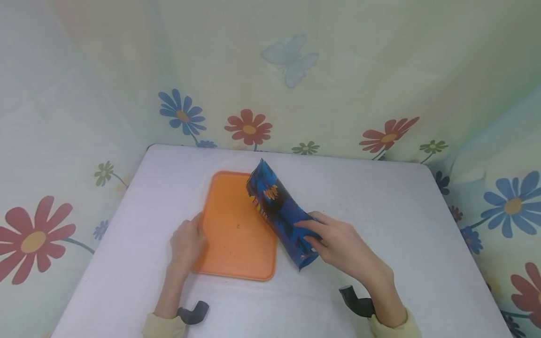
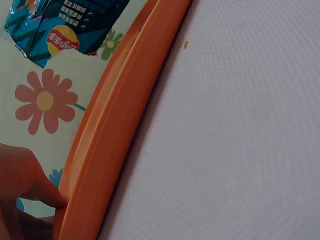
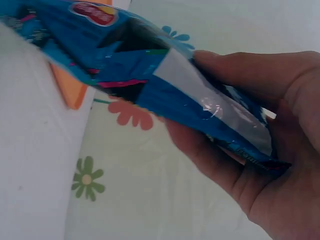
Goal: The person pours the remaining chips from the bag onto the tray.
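Observation:
A blue chip bag (image 1: pixel 281 211) slants over the right side of an orange tray (image 1: pixel 236 253). My right hand (image 1: pixel 338 241) grips its near end, with the thumb on one face and fingers on the other in the right wrist view. There the bag (image 3: pixel 120 55) shows a red and yellow logo and a pale back strip. The bag's far end points away from me; whether it is torn cannot be told. At the tray's left rim my left hand (image 1: pixel 186 244) pinches the edge; its fingers (image 2: pixel 30 175) touch the rim in the left wrist view.
The tray lies on a white-covered table (image 1: pixel 359 197). A small dark speck (image 1: pixel 238 226) is on the tray, and a yellowish crumb (image 2: pixel 186 45) shows on the white cloth. A flower-printed curtain (image 1: pixel 338 94) surrounds the table at the back and sides.

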`<state>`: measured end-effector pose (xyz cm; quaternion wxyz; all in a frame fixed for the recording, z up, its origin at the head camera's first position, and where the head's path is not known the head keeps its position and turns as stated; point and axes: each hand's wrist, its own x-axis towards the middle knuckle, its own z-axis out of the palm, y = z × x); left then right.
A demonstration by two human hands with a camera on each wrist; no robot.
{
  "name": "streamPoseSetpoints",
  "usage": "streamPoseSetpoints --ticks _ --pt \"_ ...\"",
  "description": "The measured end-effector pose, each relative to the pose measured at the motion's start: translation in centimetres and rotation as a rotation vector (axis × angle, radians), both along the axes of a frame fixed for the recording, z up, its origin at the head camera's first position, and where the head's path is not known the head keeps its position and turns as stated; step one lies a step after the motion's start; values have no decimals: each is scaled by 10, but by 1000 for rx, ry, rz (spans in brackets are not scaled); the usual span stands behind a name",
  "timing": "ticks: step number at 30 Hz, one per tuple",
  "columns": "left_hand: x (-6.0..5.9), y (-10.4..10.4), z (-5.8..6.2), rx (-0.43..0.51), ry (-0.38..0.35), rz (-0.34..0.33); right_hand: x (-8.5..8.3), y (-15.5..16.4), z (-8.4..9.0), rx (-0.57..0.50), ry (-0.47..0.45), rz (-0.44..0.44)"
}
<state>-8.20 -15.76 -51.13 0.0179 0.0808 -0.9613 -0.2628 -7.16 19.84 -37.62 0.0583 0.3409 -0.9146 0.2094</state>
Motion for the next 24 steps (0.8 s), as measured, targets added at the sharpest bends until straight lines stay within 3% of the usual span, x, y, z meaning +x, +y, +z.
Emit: streamPoseSetpoints --ticks 6,15,24 --pt "-1 -1 -1 -5 23 -7 -4 -12 9 93 7 66" --pt "1 0 0 -5 41 -11 -5 -20 8 99 22 115" --pt "0 0 1 -5 12 -2 -3 -22 6 85 40 133"
